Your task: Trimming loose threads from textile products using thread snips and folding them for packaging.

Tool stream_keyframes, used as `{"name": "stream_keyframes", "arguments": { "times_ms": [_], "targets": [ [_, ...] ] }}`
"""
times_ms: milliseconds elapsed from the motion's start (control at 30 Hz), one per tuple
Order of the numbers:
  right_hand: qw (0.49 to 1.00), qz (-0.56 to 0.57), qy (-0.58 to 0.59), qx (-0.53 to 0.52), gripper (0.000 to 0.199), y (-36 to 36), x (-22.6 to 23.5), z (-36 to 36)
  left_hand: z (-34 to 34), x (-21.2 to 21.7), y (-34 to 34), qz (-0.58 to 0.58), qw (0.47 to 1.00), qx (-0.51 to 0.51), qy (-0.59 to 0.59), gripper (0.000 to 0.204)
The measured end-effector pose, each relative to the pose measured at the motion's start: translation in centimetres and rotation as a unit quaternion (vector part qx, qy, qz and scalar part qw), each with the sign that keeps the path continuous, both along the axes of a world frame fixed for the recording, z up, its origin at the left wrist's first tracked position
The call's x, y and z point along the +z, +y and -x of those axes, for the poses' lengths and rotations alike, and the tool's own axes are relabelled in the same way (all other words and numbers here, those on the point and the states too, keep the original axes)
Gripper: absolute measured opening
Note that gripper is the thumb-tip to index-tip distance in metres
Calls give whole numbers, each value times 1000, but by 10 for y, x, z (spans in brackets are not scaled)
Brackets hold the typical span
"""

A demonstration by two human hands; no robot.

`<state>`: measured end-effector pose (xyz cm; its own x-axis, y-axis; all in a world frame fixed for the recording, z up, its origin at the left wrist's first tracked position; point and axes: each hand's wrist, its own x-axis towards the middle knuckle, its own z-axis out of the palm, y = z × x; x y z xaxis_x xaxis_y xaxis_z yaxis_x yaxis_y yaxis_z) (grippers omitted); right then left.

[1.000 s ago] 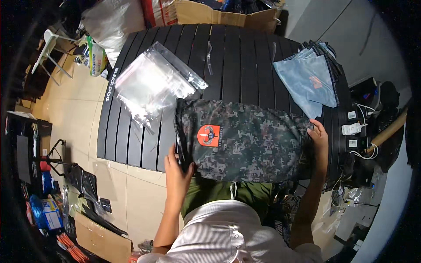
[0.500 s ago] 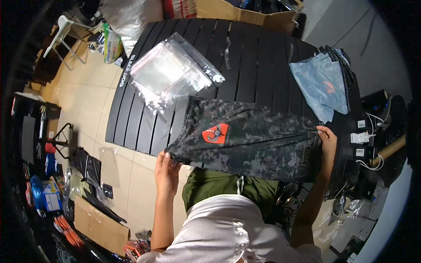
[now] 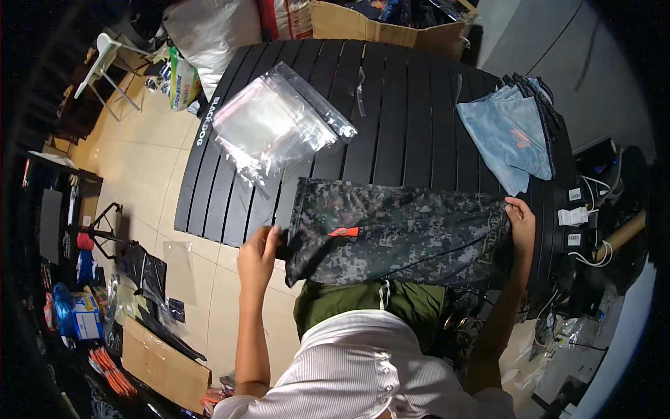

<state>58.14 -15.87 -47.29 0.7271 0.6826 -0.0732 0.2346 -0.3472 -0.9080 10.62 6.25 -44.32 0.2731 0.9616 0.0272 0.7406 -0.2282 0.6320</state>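
A dark digital-camouflage cloth (image 3: 412,237) with a red-orange printed emblem stretches across the near edge of the black table, over my lap. My right hand (image 3: 520,225) pinches its far right corner between thumb and fingers. At the cloth's left end my left hand (image 3: 257,257) has its fingers drawn together on a dark, blurred edge of the fabric. A fold hides part of the emblem, leaving only a narrow strip of it showing.
On the black slatted table (image 3: 401,140), clear plastic bags (image 3: 269,126) lie at the left and folded light-blue cloths (image 3: 509,129) at the right. White adapters with cables (image 3: 574,216) sit at the right edge. A cardboard box (image 3: 384,31) stands behind the table.
The cloth's left end has lost its stretched-out corner, and a fold has come over the emblem. My left hand has shifted slightly; my right hand keeps its corner.
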Motion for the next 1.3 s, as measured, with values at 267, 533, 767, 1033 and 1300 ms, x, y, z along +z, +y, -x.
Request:
{"name": "stream_keyframes", "arguments": {
  "times_ms": [267, 533, 767, 1033, 1300],
  "targets": [
    [995, -88, 52, -18, 23, 1, 14, 21, -59, -12, 34, -30, 999, 4, -44, 30],
    [998, -22, 60, 0, 17, 0, 27, 21, -75, -3, 54, 64, 987, 32, -141, 24],
    [993, 15, 112, -19, 17, -3, 47, 18, -67, 0, 73, 226, 928, 11, -297, 15],
    [992, -27, 122, -31, 25, -3, 69, 21, -46, 11, 86, 193, 894, -31, -403, 13],
    [994, -34, 101, -31, 24, -2, 62, 20, -52, 29, 82, 179, 934, -71, -301, 27]
  ]
}}
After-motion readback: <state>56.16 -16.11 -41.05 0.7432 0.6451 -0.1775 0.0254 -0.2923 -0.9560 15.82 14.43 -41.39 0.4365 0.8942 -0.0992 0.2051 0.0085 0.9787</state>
